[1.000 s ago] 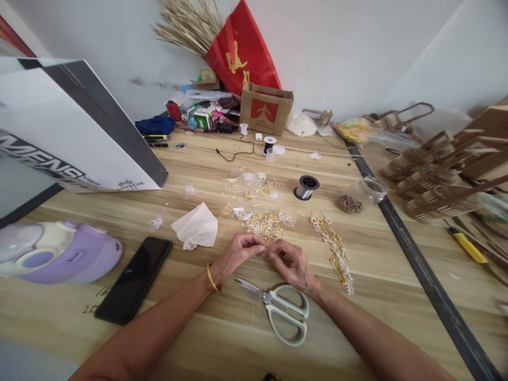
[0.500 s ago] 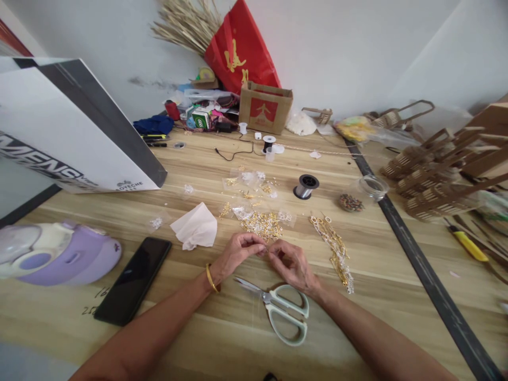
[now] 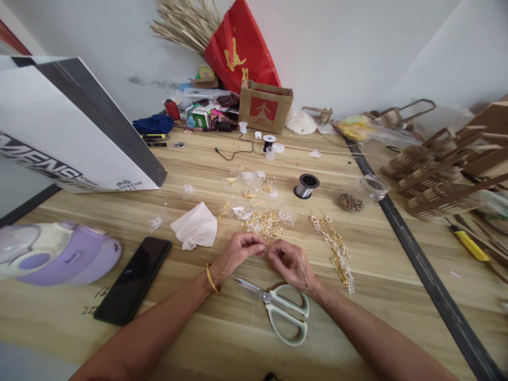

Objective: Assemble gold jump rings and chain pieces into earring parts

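Fingers of the left hand and right hand pinch inward, the tips nearly meeting at the centre of the frame; what they grasp is too small to tell. Just above them lies a pile of gold and silver pieces, on a pale wood-grained table. Scissors lie at lower centre. A red bag leans on the grey-white wall at top centre; woven baskets crowd the right edge.

White box, left of left hand: "MENS", smaller "…ECHE"; tabletop, also left: handwritten "16", "25…"
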The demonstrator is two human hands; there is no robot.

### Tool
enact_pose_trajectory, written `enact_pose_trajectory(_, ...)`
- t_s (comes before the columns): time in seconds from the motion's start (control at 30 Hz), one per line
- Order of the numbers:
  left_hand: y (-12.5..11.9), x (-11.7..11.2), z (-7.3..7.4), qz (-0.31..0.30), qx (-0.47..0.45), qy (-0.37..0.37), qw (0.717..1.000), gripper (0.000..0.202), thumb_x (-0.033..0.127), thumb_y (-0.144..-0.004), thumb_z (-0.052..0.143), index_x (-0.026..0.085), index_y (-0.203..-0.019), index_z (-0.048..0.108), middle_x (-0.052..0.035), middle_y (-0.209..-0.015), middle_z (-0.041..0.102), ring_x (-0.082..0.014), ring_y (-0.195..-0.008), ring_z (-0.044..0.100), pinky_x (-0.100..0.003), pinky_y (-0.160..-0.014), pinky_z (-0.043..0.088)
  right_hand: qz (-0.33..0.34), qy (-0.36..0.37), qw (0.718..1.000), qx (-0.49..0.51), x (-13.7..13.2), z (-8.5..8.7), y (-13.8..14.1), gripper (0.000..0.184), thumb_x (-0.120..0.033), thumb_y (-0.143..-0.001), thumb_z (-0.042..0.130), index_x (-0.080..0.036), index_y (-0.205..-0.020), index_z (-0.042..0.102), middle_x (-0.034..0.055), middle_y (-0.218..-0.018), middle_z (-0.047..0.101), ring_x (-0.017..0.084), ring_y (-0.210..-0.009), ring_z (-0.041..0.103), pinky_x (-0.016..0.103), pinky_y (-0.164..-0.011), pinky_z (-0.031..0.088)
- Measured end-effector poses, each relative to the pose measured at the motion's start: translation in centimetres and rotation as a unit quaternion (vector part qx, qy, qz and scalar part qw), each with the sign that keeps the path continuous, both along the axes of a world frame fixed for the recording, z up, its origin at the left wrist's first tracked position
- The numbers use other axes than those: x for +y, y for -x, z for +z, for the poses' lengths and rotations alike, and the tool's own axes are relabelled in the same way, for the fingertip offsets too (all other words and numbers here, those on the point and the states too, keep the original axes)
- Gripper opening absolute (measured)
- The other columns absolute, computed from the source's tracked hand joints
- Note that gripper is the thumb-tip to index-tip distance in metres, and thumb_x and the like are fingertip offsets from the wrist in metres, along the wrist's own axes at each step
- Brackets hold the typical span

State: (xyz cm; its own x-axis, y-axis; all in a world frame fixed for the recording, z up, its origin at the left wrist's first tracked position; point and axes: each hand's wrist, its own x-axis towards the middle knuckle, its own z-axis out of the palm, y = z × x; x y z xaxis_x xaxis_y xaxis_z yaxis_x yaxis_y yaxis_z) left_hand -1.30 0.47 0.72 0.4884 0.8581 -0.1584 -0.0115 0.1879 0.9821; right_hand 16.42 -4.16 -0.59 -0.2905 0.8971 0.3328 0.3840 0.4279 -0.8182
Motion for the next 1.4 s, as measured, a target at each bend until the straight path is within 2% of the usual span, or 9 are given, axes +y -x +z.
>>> enact_pose_trajectory(0.5, -0.01, 0.03, -0.19, 0.007, 0.008, 0.007, 1.000, 0.018, 0.027, -0.068, 0.071, 0.012, -0.077, 0.069, -0.0033, -0.071, 0.068, -0.0137, -0.068, 0.059, -0.025, -0.067, 0.046, -0.002, -0.001, 1.000, 0.001, -0.05, 0.28, 0.05, 0.013, -0.026, -0.090, 0.049, -0.018, -0.083, 0.057, 0.0022, -0.068, 0.058, 0.012, -0.056, 0.050, 0.023, -0.050, 0.039)
enact_pose_trajectory(1.03, -0.09, -0.21, 0.56, -0.012, 0.022, -0.007, 1.000, 0.012, 0.022, -0.070, 0.067, 0.012, -0.076, 0.069, -0.0029, -0.070, 0.066, -0.0139, -0.068, 0.058, -0.025, -0.069, 0.045, -0.005, 0.006, 1.000, 0.004, -0.03, -0.19, 0.08, 0.010, -0.022, -0.089, 0.050, -0.019, -0.084, 0.057, 0.0028, -0.073, 0.061, 0.013, -0.061, 0.053, 0.023, -0.053, 0.041)
enact_pose_trajectory(1.4, -0.31, -0.44, -0.15, 0.001, 0.048, -0.053, 0.997, 0.010, 0.020, -0.071, 0.064, 0.011, -0.075, 0.067, -0.0030, -0.072, 0.067, -0.0138, -0.069, 0.058, -0.024, -0.067, 0.045, -0.033, 0.006, 0.999, 0.001, 0.08, -0.25, 0.24, 0.013, -0.026, -0.089, 0.051, -0.018, -0.081, 0.057, 0.0015, -0.068, 0.058, 0.011, -0.056, 0.051, 0.021, -0.049, 0.039)
